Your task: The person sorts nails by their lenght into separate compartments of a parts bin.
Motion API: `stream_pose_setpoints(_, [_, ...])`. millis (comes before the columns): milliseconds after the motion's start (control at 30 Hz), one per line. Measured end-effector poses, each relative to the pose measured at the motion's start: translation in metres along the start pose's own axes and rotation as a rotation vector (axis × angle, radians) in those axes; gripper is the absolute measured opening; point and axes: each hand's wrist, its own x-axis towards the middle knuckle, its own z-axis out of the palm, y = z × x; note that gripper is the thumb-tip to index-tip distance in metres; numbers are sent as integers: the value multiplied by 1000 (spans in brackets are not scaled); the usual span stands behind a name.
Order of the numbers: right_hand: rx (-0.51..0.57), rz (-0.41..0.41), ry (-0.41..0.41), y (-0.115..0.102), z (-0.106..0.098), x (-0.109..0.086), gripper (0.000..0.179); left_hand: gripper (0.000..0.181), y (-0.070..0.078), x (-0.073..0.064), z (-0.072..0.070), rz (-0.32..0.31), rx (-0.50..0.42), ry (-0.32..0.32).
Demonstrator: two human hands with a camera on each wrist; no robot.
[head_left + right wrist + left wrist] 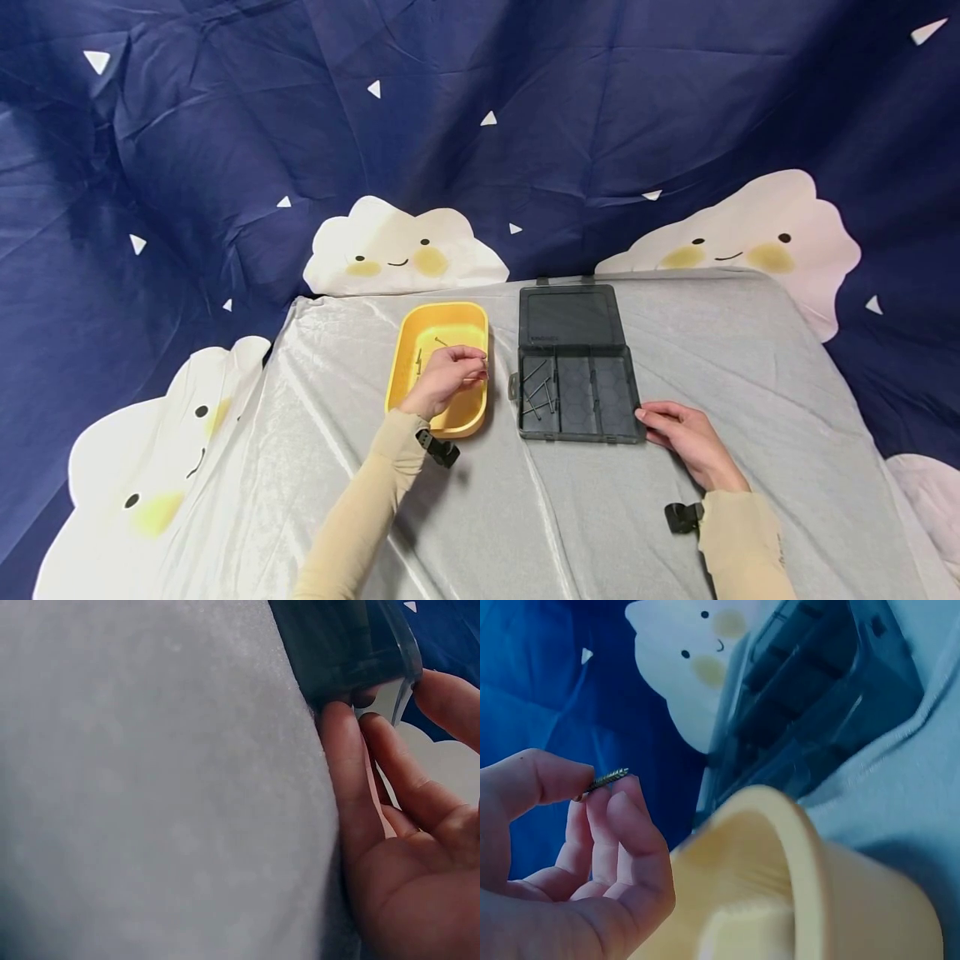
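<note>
In the left wrist view, my left hand (577, 855) pinches a small screw (611, 778) between thumb and fingertips. The head view has this left hand (447, 379) above the right side of a yellow tray (397, 379), where a few screws lie. To its right stands a dark see-through compartment box (576, 392) with its lid (572, 317) folded back. Several screws (538, 392) lie in its left compartment. My right hand (686, 437) holds the box's right edge near the front corner, thumb and fingers on either side in the right wrist view.
A light grey cloth (480, 517) with creases covers the table. Behind it hangs a dark blue curtain (450, 125) with white clouds and triangles. The box's latch (513, 386) sticks out on the side facing the yellow tray.
</note>
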Motion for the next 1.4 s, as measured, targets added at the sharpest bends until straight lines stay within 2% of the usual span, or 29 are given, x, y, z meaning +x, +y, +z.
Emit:
stream_pose_setpoints(100, [-2, 3, 3, 0, 0, 0, 57, 27, 1, 1, 5, 5, -5, 2])
stream_pose_setpoints(500, [-4, -5, -2, 0, 0, -1, 58, 25, 2, 7, 30, 51, -38, -10])
stream_pose_setpoints(900, [-8, 2, 1, -1, 0, -1, 60, 24, 2, 15, 48, 31, -5, -5])
stream_pose_setpoints(1400, [3, -3, 8, 0, 0, -1, 54, 28, -6, 25, 76, 36, 0, -3])
